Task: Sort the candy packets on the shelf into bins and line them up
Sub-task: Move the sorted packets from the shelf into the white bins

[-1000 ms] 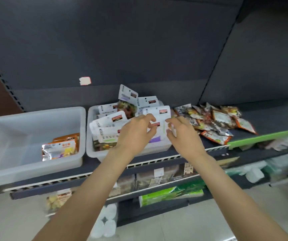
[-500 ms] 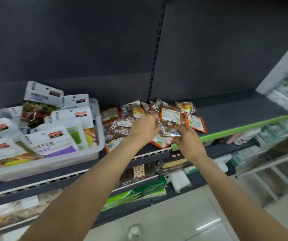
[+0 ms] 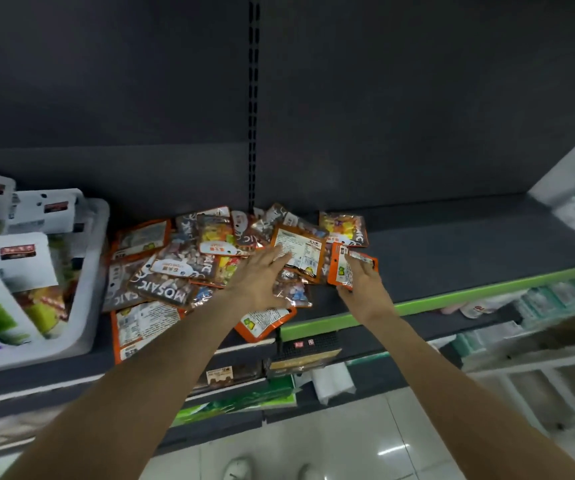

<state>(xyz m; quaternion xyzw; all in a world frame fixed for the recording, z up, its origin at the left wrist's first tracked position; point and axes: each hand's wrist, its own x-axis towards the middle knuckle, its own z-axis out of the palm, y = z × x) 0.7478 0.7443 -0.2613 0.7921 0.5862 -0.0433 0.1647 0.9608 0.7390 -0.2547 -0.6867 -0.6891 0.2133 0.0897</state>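
An orange-edged candy packet [image 3: 343, 268] is pinched by the right hand [image 3: 365, 289]; the left hand [image 3: 262, 278], fingers spread, is laid flat on the packet pile [image 3: 189, 258].

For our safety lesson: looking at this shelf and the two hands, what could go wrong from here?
1. An orange packet overhangs the shelf's front edge under the left hand; sweeping the pile may knock it off.
2. The right hand pinches one packet by its edge; it could slip.
3. The bin already looks crowded, so added packets may spill.
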